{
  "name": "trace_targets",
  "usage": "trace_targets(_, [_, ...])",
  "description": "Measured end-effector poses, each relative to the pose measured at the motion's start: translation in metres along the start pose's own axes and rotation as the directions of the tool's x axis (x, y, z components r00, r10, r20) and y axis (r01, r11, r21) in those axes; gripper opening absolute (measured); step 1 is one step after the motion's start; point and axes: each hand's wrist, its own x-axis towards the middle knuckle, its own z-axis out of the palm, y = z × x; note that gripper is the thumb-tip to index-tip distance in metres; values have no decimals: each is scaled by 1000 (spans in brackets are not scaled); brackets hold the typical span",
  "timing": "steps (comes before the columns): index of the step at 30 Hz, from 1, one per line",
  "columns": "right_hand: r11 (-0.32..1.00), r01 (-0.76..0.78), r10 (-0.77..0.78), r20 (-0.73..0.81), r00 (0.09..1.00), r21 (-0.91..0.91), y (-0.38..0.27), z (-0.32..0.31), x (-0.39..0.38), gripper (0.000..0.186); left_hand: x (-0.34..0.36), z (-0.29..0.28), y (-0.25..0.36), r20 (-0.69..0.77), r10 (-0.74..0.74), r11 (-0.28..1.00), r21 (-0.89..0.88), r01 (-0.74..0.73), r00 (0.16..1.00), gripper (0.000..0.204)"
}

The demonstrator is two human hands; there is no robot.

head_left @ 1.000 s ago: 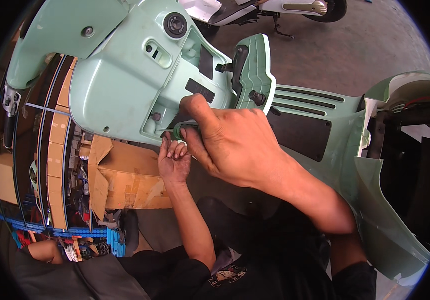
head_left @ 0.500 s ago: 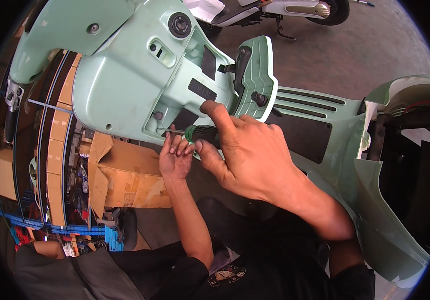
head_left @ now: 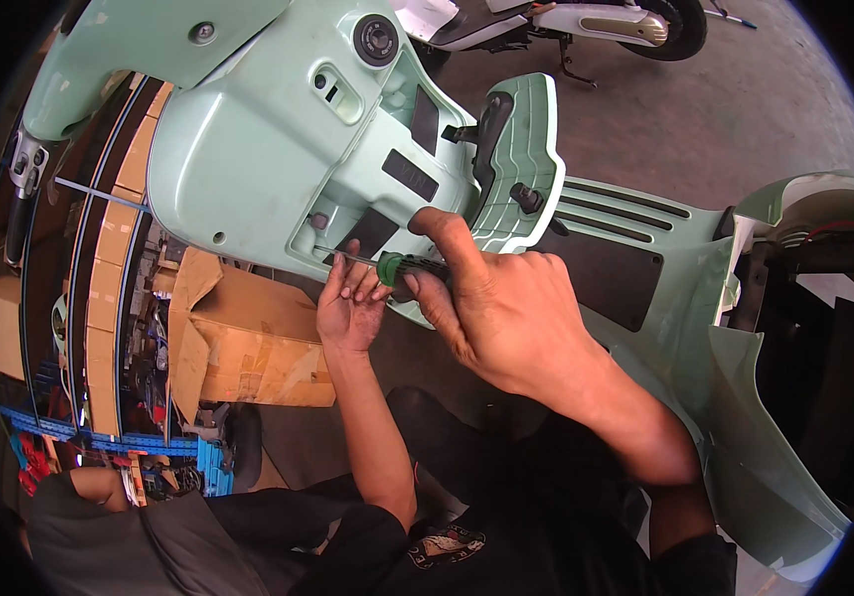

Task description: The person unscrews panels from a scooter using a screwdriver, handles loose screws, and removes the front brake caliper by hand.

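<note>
My right hand (head_left: 516, 308) is wrapped round the green-and-black handle of a screwdriver (head_left: 388, 268). Its thin metal shaft points left into the lower recess of the pale green scooter front panel (head_left: 248, 149). My left hand (head_left: 350, 313), palm up, has its thumb and fingertips closed about the shaft, just ahead of the handle. The tip meets the recess wall near a small grey knob (head_left: 319, 221); what it touches is too small to make out. Beside my right hand, the pale green compartment lid (head_left: 526, 149) stands open.
The scooter's floorboard (head_left: 601, 273) and open seat body (head_left: 745, 397) extend to the right. Below the front panel sits an open cardboard box (head_left: 258, 348). Shelving with boxes (head_left: 114, 298) stands left, near another person's arm (head_left: 99, 487). Another scooter (head_left: 546, 25) is parked behind.
The view has shifted slightly, so the scooter appears a little further right. My right hand has turned slightly on the screwdriver handle; my left fingers stay at the shaft.
</note>
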Motion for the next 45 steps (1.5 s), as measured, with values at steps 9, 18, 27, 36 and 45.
trace_targets(9, [998, -29, 33, 89, 995, -52, -2, -5, 0, 41, 4, 0, -1, 2, 0, 1000, 21, -1, 1000, 25])
trace_targets(18, [949, 112, -123, -19, 992, -294, 5, -1, -10, 39, 9, -2, -9, -71, 76, 995, 74, -70, 995, 26])
trace_targets(27, [876, 143, -116, 86, 990, -460, -11, -11, -5, 33, 15, -10, -6, -17, 48, 997, 60, -47, 999, 29])
trace_targets(36, [863, -236, 327, 138, 935, -447, -3, -10, 4, 45, 21, -15, -13, 14, 74, 997, 32, -74, 997, 29])
trace_targets(45, [805, 225, -181, 134, 974, -549, -22, -7, -5, 37, 24, -18, -13, 56, 126, 991, 45, -129, 990, 35])
